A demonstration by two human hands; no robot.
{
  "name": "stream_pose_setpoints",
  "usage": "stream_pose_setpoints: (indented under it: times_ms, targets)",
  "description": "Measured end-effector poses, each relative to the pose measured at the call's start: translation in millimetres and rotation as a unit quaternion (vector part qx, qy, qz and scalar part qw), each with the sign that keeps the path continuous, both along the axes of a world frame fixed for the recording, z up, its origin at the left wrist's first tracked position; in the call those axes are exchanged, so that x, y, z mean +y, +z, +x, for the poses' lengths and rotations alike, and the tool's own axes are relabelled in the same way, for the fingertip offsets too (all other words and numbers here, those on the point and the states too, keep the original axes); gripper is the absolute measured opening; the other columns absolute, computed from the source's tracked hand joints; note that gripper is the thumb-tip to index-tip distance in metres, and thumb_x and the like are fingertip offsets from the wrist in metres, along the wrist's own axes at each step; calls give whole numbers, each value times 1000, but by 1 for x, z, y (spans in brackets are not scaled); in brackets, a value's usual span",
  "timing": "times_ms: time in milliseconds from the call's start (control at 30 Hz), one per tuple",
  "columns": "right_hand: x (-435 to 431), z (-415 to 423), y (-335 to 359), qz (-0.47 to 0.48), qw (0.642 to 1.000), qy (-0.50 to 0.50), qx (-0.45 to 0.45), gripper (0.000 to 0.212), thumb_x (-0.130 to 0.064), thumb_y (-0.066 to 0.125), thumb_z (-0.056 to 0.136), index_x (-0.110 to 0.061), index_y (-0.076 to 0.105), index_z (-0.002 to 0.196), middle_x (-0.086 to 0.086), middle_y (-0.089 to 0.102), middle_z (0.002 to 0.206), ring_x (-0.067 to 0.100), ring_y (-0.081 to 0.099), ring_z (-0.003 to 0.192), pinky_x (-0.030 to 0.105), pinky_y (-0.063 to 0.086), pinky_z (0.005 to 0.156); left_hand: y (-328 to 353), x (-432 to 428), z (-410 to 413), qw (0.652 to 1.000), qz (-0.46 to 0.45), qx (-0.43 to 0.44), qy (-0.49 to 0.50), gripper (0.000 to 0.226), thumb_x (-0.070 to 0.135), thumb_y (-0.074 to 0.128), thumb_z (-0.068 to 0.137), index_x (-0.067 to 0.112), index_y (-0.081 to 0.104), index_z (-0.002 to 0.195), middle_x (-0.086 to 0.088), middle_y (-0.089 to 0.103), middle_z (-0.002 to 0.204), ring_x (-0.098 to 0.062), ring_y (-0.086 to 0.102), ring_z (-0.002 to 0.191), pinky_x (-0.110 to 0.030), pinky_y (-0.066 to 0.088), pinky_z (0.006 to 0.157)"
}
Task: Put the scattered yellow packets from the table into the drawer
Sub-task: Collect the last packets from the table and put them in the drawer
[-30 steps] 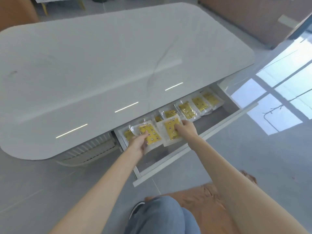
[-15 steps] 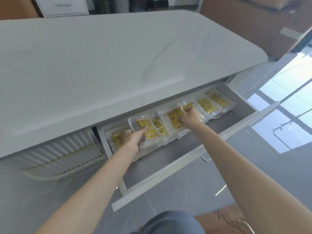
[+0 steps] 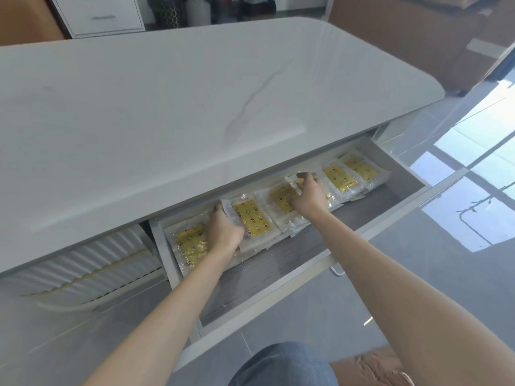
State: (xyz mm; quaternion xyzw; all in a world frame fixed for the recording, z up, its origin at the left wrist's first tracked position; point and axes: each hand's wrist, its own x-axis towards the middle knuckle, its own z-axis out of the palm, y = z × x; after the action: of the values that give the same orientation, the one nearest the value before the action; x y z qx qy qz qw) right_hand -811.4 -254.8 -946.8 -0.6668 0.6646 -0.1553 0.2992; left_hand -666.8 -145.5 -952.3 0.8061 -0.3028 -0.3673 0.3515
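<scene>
Packet (image 3: 252,215) at 2 o'clock of left hand (image 3: 224,232), edge gripped; right hand (image 3: 306,195) fingers curled on second packet (image 3: 281,197), 9 o'clock. Drawer (image 3: 278,260) open under white table (image 3: 195,107).

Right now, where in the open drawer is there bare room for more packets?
Free: the grey ribbed drawer floor between the row of yellow star-printed plastic packets and the white drawer front. Crowded: the back, where packets overlap under the left hand and right hand.

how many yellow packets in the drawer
6 yellow packets in a row along the drawer's back: one at the left end, one in the left grip, two under the right grip, two at the right end. Overlaps may hide more.
</scene>
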Motion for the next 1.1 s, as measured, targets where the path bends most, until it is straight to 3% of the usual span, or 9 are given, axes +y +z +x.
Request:
stream_pose_setpoints:
  times_ms: [133,233,300,400,600,733,800,933,1100]
  targets:
    - [2,-8,5,-60,987,99,112,61,-2,58,83,-27,46,137,5,39,145,28,36,133,47,39,103,4,4,-4,991,4,-123,-48,84,16,76,77,11,28,145,-11,42,143,-27,52,121,-22,42,77]
    - [4,-13,8,-29,963,203,176,62,-2,51,85,-36,47,136,-2,39,148,26,35,135,42,47,92,6,3,-7,985,1,-151,-81,84,19,78,75,12,30,144,-12,40,142,-27,48,124,-30,43,89]
    - [7,-18,4,7,952,243,186,67,0,47,84,-38,43,139,-4,40,148,27,34,137,40,50,90,6,1,-10,979,5,-171,-112,82,20,79,74,13,33,142,-13,41,138,-28,50,119,-32,45,84]
    - [13,-22,6,32,950,258,171,68,4,43,86,-30,37,144,-4,33,153,26,29,141,39,46,99,8,2,-10,968,27,-210,-131,83,26,79,73,15,33,141,-14,37,137,-28,55,111,-27,44,70]
    - [24,-27,35,17,959,233,160,49,-10,44,92,-31,49,136,1,52,139,23,56,116,40,53,88,24,14,-11,949,29,-262,-173,73,35,65,85,13,29,144,-15,27,144,-30,38,130,-26,42,78]
    - [47,-38,57,-41,971,190,139,34,-21,42,96,-28,57,125,-5,62,120,17,59,95,31,49,71,49,34,-22,938,-15,-258,-232,58,35,55,92,18,35,144,-8,42,143,-26,39,132,-37,41,99]
    - [65,-45,63,-70,978,154,121,31,-25,43,96,-28,59,122,-11,63,115,14,58,87,28,42,68,60,47,-29,931,-57,-268,-241,49,34,53,94,20,41,140,-2,50,138,-21,47,126,-37,43,99]
    - [100,-59,55,-166,979,84,88,25,-31,46,96,-28,63,113,-11,67,109,15,59,100,34,39,87,68,74,-44,903,-76,-306,-293,38,39,45,97,26,50,132,5,51,133,-16,48,122,-29,43,92]
    - [118,-68,34,-223,965,5,139,39,-40,34,98,-23,62,118,-2,60,124,23,43,118,35,28,102,61,97,-54,864,-70,-342,-362,48,53,28,97,27,61,119,8,58,123,-13,51,113,-27,42,85]
